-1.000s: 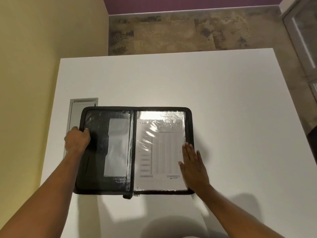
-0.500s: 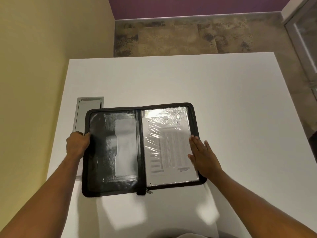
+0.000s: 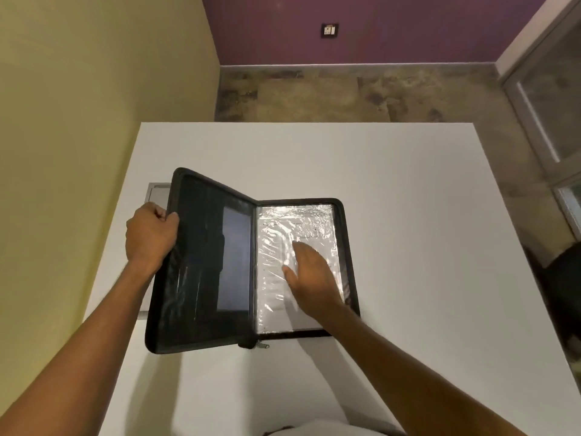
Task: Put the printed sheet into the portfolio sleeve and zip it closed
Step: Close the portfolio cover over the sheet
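Note:
A black zip portfolio [image 3: 204,272] lies open on the white table [image 3: 408,231]. Its right half holds the printed sheet [image 3: 276,247] under a shiny clear sleeve. My left hand [image 3: 149,236] grips the outer edge of the left cover, which is lifted off the table and tilted up toward the right half. My right hand [image 3: 309,273] rests flat, fingers spread, on the sleeve over the sheet. The zip pull [image 3: 262,345] hangs at the bottom of the spine.
A grey inset panel [image 3: 157,191] in the tabletop shows behind the lifted cover at the left. A yellow wall runs close along the table's left side. Floor lies beyond the far edge, and a glazed door frame [image 3: 547,121] stands at the right.
The left cover has risen from flat to tilted up, held by my left hand. My right hand slid from the portfolio's right edge onto the middle of the sleeve.

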A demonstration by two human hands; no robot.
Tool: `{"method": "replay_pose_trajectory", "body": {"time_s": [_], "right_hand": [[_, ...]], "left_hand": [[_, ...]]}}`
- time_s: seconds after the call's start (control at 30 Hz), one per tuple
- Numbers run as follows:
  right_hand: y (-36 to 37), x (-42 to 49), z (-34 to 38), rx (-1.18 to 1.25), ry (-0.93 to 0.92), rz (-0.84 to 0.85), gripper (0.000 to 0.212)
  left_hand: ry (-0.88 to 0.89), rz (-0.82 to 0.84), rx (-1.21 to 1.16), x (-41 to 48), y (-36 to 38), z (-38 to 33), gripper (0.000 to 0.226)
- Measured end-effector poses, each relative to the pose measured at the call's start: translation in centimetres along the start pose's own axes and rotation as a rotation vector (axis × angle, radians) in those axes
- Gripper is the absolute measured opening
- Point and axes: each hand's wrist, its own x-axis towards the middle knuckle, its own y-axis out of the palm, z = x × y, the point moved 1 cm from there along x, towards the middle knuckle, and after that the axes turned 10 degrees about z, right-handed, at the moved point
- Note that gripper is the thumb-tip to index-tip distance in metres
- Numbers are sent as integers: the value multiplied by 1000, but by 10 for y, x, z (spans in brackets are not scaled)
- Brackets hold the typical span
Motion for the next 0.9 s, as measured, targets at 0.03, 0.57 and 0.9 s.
{"method": "replay_pose_trajectory", "body": {"time_s": [0.03,0.57,0.9], "right_hand": [[-2,-1,19,90,14,8,57],[-36,-46,69,362,42,-31,42],[-42,-37,-73,316,411,-136,38]], "left_hand": [[33,9,13,-7,2,-10,21],[275,481,-370,-102,83,-95,11],[415,791,323,-128,194,-57,87]]}}
